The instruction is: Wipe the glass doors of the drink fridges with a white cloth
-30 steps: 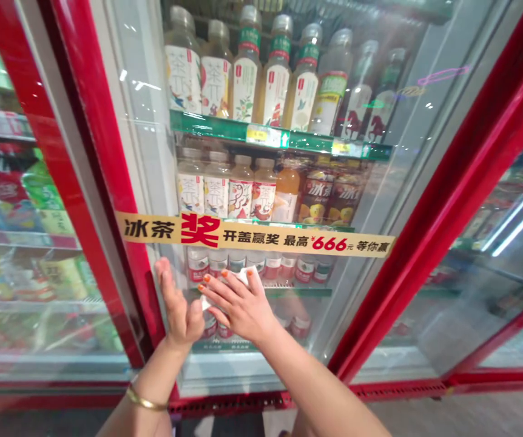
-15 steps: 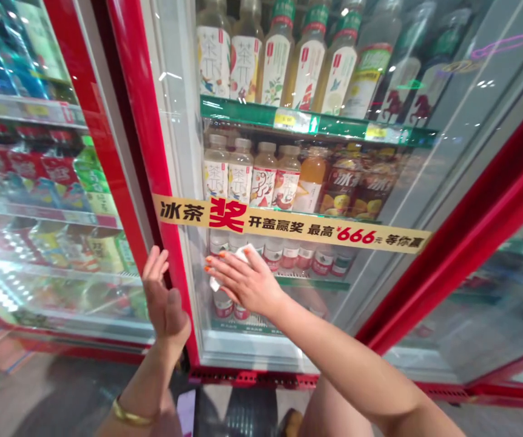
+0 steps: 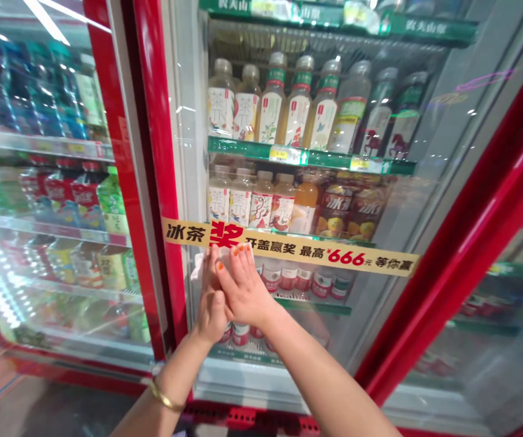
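Observation:
A white cloth (image 3: 196,269) lies against the glass door (image 3: 357,340), just under the yellow printed strip (image 3: 284,244). My right hand (image 3: 246,285) presses the cloth to the pane, its orange-nailed fingers laid over it and pointing up. Close against it on the left is my left hand (image 3: 211,303), fingers extended over the cloth's left part and thumb beside the right hand. The two hands touch and partly overlap. Most of the cloth is hidden under them. A gold bangle (image 3: 165,397) circles my left wrist.
Behind the glass, shelves hold bottled drinks (image 3: 298,109). A red door frame (image 3: 161,152) runs along the left and another red frame (image 3: 462,243) slants down the right. A second lit cooler with drinks (image 3: 79,200) stands at left.
My left hand has moved right and up from the red frame onto the cloth beside my right hand. My right hand now sits just under the strip. The view has tilted upward.

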Motion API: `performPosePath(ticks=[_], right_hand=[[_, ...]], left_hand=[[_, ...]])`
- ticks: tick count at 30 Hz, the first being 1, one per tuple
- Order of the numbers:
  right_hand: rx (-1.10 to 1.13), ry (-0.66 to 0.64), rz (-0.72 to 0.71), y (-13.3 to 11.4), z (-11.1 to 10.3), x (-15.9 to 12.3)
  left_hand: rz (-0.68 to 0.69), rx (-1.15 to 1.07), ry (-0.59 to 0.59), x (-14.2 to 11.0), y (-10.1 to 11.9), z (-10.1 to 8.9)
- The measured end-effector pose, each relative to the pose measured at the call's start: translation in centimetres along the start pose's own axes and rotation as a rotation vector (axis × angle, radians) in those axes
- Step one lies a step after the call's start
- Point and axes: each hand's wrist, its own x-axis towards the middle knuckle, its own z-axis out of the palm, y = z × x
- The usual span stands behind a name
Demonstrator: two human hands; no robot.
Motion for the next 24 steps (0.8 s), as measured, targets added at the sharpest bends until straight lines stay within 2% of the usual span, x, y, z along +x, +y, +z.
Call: performPosePath(ticks=[2,4,6,8,10,12,14,15,16,18,20,21,22,24], right_hand=[[-0.078,0.015,-0.046,1.8,-2.0,-1.5],[-0.185,0.062,-0.025,4.0,-4.9,-3.5],[-0.282,0.151,0.101,6.4,-7.9,-6.1],[-0.377,0.248,0.268,8.9,-10.2,-9.1],[-0.47,0.312,0.393,11.2,-11.4,-12.0],[-0.527,0.334,0.434,12.8,-11.4,-14.2],[-0.535,0.348,0.435,13.6,-10.8,-15.5],[-0.527,0.355,0.435,13.7,-10.4,-15.9],[-0.513,0.36,0.438,13.7,-10.1,-16.1],[-0.49,0.374,0.443,13.5,-9.7,-16.1],[-0.474,0.385,0.443,13.4,-9.6,-16.0],[-0.468,0.392,0.445,13.3,-9.6,-15.9],[-0.464,0.395,0.45,13.3,-9.7,-15.9],[-0.465,0.399,0.451,13.4,-9.8,-15.8]], left_hand=[[0.045,0.119,-0.033,0.5,-0.9,1.0],[0.024,0.301,-0.007,1.9,-1.2,1.5],[-0.039,0.47,0.078,3.6,-0.7,1.8],[-0.081,0.529,0.172,5.0,0.6,2.3],[-0.004,0.55,0.16,5.3,1.7,2.7],[0.237,0.584,0.034,4.7,1.7,2.6],[0.494,0.619,-0.107,4.1,0.6,1.3],[0.558,0.639,-0.142,4.2,-0.3,0.3],[0.55,0.667,-0.146,4.7,-1.0,-0.7],[0.376,0.72,-0.068,6.7,-1.7,-2.3],[0.21,0.724,0.042,8.9,-0.8,-2.4],[0.203,0.715,0.06,9.5,0.0,-1.8],[0.265,0.705,0.038,9.7,0.9,-1.1],[0.495,0.696,-0.096,9.0,2.1,0.3]])
